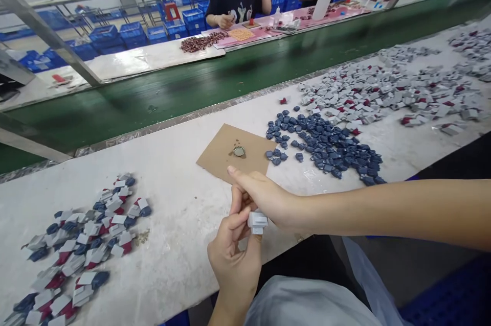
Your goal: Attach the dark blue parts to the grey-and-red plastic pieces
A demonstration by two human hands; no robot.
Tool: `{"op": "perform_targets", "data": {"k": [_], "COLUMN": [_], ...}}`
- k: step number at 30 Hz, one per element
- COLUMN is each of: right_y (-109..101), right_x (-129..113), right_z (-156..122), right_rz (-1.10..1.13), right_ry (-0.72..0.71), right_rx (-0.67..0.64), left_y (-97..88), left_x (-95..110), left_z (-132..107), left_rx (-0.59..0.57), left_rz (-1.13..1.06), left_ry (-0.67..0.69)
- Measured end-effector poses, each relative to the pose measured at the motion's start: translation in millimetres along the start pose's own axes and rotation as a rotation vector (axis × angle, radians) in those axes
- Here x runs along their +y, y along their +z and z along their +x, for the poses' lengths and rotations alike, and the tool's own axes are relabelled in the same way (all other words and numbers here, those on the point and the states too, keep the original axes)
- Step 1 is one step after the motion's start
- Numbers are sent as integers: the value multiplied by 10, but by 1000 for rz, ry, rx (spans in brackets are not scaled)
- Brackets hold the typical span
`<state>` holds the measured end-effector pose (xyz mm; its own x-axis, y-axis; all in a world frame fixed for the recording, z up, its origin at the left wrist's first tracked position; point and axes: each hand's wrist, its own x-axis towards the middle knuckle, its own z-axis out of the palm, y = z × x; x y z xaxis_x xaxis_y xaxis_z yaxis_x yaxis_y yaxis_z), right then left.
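Both hands meet over the near edge of the white table [180, 213]. My left hand [233, 252] and my right hand [264, 195] pinch the same small grey plastic part [257, 222] between their fingertips. Just beyond them lies a brown cardboard square [220, 155] with a small round metal cap [239, 151] on it. A heap of dark blue pieces [330, 147] sits to the right of the cardboard. Further right spreads a wide scatter of grey pieces with red ends [387, 93]. At the left lies a pile of joined grey, blue and red pieces [76, 249].
A green conveyor belt [230, 80] runs behind the table. Across it, other people sit at a pink-covered bench [264, 32] with a white squeeze bottle [324, 1] and reddish parts [201, 42]. Blue crates [130, 35] are stacked behind. A slanted metal bar [46, 32] crosses the left.
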<state>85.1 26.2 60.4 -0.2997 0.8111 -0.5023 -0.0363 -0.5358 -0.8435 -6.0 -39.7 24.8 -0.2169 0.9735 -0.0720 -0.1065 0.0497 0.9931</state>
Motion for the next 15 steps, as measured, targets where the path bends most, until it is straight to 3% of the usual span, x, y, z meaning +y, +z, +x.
{"op": "perform_targets", "data": {"k": [5, 11, 15], "right_y": [-76, -147, -118], "right_x": [107, 102, 84], "right_z": [-16, -64, -91], "right_rz": [96, 259, 256], "right_ry": [36, 142, 190], "right_rx": [21, -55, 78], "left_y": [5, -8, 68], "left_x": [-47, -29, -21], "left_z": [-23, 142, 140], "left_rx": [-59, -318, -408], "left_rz": [111, -68, -98], "left_ry": [15, -108, -136]}}
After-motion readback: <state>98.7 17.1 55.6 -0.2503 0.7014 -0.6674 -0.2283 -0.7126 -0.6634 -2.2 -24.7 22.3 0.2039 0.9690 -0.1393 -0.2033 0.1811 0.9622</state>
